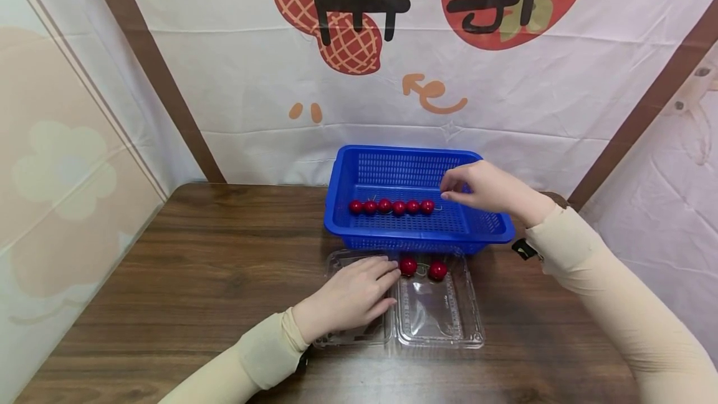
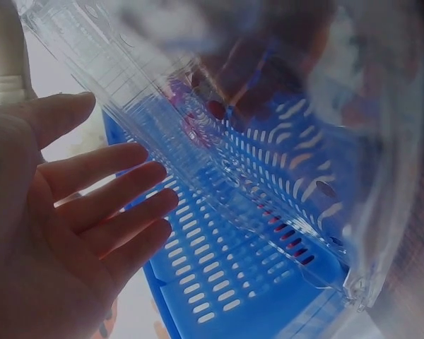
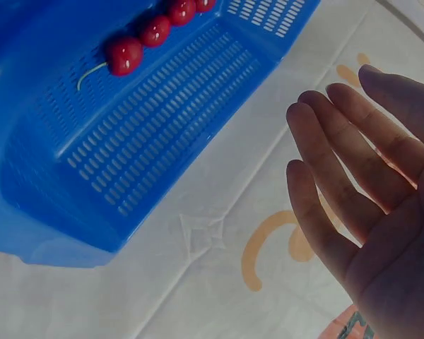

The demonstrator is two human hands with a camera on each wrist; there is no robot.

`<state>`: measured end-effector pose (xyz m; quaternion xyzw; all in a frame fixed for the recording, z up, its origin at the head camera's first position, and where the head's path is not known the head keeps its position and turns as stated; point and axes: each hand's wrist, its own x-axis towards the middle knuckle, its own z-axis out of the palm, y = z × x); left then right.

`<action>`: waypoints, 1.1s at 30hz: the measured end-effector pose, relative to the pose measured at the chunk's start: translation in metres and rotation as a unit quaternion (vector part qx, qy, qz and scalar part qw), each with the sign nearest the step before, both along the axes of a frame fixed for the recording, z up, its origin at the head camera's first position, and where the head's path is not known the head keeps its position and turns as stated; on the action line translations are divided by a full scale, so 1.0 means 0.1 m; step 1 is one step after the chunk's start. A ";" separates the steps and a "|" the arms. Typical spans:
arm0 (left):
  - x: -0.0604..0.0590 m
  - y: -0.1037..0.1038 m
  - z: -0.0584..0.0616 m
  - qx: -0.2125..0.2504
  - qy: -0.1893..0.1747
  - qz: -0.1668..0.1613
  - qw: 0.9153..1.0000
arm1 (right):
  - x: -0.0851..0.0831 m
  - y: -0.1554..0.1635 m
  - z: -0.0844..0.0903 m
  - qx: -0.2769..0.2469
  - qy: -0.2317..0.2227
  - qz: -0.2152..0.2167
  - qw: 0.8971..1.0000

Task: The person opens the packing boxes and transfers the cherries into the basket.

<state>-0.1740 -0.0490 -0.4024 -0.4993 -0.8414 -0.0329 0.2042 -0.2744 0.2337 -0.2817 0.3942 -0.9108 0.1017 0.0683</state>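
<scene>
A blue plastic basket (image 1: pixel 335 195) stands at the far side of the wooden table and holds several red cherries (image 1: pixel 398 207) in a row. In front of it lies an opened clear clamshell box (image 1: pixel 440 320) with two cherries (image 1: pixel 407 265) in its right half. My left hand (image 1: pixel 350 297) rests flat on the box's left half, fingers straight. My right hand (image 1: pixel 457 191) hovers over the basket just right of the row. In the right wrist view that hand (image 3: pixel 360 183) has relaxed fingers and holds nothing, with the end cherry (image 3: pixel 124 55) below it.
A white printed cloth backdrop (image 1: pixel 359 98) hangs right behind the basket. The brown table (image 1: pixel 196 267) stretches to the left of the box. Cloth panels close in both sides.
</scene>
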 end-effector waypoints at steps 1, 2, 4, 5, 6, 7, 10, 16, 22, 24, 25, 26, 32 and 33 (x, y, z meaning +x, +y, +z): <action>0.00 0.00 0.00 -0.001 0.000 0.000 1.000 | 0.03 0.00 -0.01 -0.003 0.004 0.001 1.000; 0.00 0.00 0.00 -0.001 0.000 0.001 1.000 | 0.05 0.00 -0.02 -0.005 0.007 0.002 1.000; 0.00 0.00 0.00 -0.003 0.000 0.001 1.000 | 0.10 0.01 -0.05 -0.008 0.012 0.001 1.000; 0.01 0.00 0.00 -0.002 0.000 0.001 1.000 | 0.12 0.01 -0.06 -0.010 0.012 0.000 1.000; 0.01 0.00 0.00 -0.002 0.000 0.001 1.000 | 0.15 0.01 -0.08 -0.012 0.012 -0.001 1.000; 0.01 0.00 0.00 -0.003 0.000 0.001 1.000 | 0.17 0.01 -0.09 -0.014 0.013 0.000 1.000; 0.01 -0.01 0.00 -0.003 0.000 0.001 1.000 | 0.25 0.01 -0.13 -0.021 0.025 0.006 0.999; 0.01 -0.01 0.00 -0.003 0.000 0.003 1.000 | 0.41 0.00 -0.21 -0.038 0.049 0.029 0.998; 0.01 -0.01 0.00 -0.005 -0.002 0.004 1.000 | 0.54 0.00 -0.31 -0.048 0.053 0.036 0.997; 0.00 -0.01 0.00 -0.005 -0.003 0.003 1.000 | 0.58 -0.01 -0.34 -0.051 0.060 0.041 0.996; 0.00 -0.01 0.00 -0.005 -0.003 0.003 1.000 | 0.59 -0.01 -0.36 -0.053 0.063 0.045 0.996; 0.00 -0.01 0.00 -0.006 -0.003 0.003 1.000 | 0.61 -0.01 -0.38 -0.055 0.065 0.050 0.995; 0.00 -0.02 0.00 -0.008 -0.007 0.004 1.000 | 0.69 -0.04 -0.53 -0.055 0.060 0.060 0.995; 0.00 -0.02 0.00 -0.007 -0.008 0.004 1.000 | 0.69 -0.05 -0.56 -0.051 0.058 0.058 0.995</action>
